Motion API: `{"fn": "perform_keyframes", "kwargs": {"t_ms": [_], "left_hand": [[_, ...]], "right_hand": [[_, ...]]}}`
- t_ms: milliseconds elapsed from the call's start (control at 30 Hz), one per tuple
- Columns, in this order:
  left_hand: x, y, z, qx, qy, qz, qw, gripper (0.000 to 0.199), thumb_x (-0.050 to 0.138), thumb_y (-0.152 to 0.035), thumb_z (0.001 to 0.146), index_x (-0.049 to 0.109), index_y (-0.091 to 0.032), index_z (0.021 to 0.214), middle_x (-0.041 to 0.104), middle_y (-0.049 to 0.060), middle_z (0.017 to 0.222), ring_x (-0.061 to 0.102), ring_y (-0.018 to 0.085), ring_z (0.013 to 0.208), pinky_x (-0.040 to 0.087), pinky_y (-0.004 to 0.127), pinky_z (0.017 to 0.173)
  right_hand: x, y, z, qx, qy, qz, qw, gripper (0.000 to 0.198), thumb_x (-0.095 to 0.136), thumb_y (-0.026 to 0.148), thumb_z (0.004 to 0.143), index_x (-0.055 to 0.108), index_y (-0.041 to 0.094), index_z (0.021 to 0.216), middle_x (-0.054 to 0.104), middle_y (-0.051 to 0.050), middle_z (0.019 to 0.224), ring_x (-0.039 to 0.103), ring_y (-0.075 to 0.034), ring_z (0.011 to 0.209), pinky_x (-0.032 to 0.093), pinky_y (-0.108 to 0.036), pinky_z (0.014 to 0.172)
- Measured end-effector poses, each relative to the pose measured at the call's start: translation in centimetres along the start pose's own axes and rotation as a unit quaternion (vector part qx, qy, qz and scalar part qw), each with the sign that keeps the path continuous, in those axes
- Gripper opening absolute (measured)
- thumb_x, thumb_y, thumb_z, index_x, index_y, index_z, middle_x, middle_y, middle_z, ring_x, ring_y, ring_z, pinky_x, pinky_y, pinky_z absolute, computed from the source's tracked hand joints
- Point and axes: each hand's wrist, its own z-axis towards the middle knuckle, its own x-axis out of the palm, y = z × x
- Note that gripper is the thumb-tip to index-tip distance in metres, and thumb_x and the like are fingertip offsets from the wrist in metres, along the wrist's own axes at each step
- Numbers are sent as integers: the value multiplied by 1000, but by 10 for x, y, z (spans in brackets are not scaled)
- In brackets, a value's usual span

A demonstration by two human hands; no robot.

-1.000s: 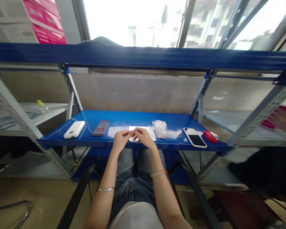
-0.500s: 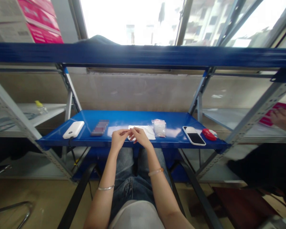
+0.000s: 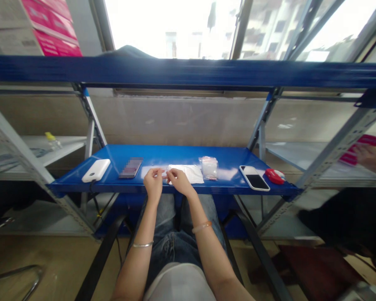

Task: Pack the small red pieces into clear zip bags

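Observation:
My left hand [image 3: 153, 184] is closed in a pinch above the front edge of the blue shelf. Close beside it, my right hand [image 3: 178, 180] pinches too. Between the fingertips shows a small clear, filmy piece [image 3: 164, 173], held from both sides; it is too small and blurred to name. Under and behind my right hand lies a crumpled white sheet [image 3: 192, 173], paper or thin plastic. To its right is a clear zip bag [image 3: 209, 168] with whitish contents and a reddish top strip.
On the blue shelf [image 3: 163, 152] lie a white device with a cable [image 3: 96, 170], a dark flat phone-like object [image 3: 131, 168], a white-framed phone [image 3: 255, 178] and a red-and-white item [image 3: 275, 176]. Another person's hand [image 3: 371, 156] holds a pink packet at the right. A blue beam [image 3: 188, 73] crosses above.
My hands have moved slightly apart, the left one a little to the left. The small clear piece now shows between them. The things on the shelf stay put.

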Motion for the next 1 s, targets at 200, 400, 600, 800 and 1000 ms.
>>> {"fn": "perform_keyframes", "kwargs": {"t_ms": [200, 400, 600, 800, 1000], "left_hand": [[-4, -11, -4, 57, 6, 46, 997, 22, 56, -34, 76, 68, -16, 83, 72, 7, 81, 67, 20, 76, 52, 30, 72], [4, -12, -12, 105, -6, 92, 990, 23, 56, -33, 79, 71, -18, 88, 73, 8, 92, 67, 23, 87, 50, 35, 83], [8, -13, -17, 154, 1, 84, 984, 22, 54, -33, 82, 71, -21, 91, 70, 7, 103, 65, 22, 98, 49, 35, 89], [7, -12, -12, 187, 84, 74, 976, 21, 55, -33, 81, 71, -21, 89, 69, 7, 105, 62, 21, 102, 46, 35, 95], [-7, -7, -3, 191, 233, 132, 944, 60, 49, -10, 75, 44, -25, 133, 46, 6, 139, 39, 24, 130, 29, 44, 109]], "right_hand": [[4, 12, -6, 63, -93, -77, 991, 15, 51, 31, 82, 51, 20, 71, 57, 1, 71, 52, -14, 65, 39, -26, 65], [-3, 16, -9, 72, -183, -107, 975, 5, 55, 21, 76, 59, 22, 77, 57, 0, 93, 56, -14, 74, 43, -27, 68], [-6, 4, -2, 88, -110, -30, 990, 16, 57, 30, 79, 69, 24, 89, 64, -5, 101, 59, -17, 81, 47, -32, 78], [-11, -20, 2, 81, -103, -14, 991, 23, 62, 34, 76, 69, 21, 94, 67, -6, 99, 61, -19, 84, 49, -34, 79], [-25, -33, 0, 12, -56, -5, 998, 37, 77, 23, 58, 70, 17, 95, 66, -8, 100, 59, -22, 96, 48, -33, 82]]}}
